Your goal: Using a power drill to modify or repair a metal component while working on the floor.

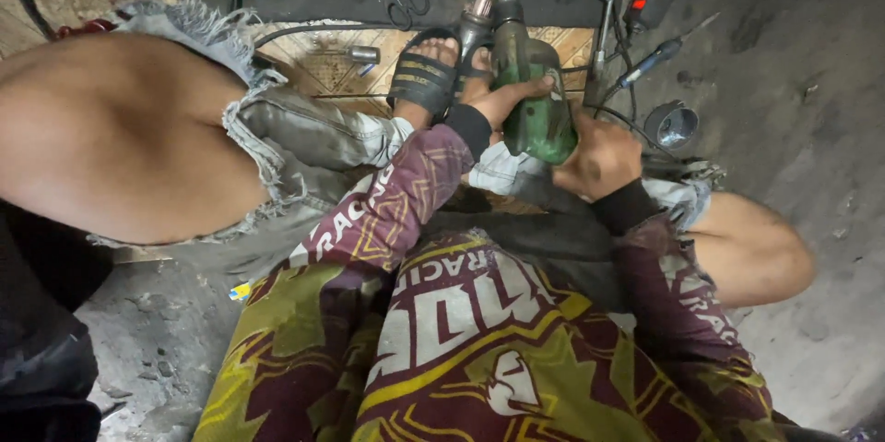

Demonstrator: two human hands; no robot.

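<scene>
1. Green, grimy power drill (535, 101) sits upright between the knees, nose against a metal part by the sandalled foot (426, 73).
2. Left hand (505, 96) fingers wrap its body; right hand (601, 158) closes around the grip.
3. Work appears midway.

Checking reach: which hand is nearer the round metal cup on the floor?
Right. The right hand holds the green drill's rear, just beside the cup; the left hand wraps the drill's body, farther away.

Maroon-and-yellow patterned jersey (479, 341), frayed denim shorts (304, 142)
</scene>
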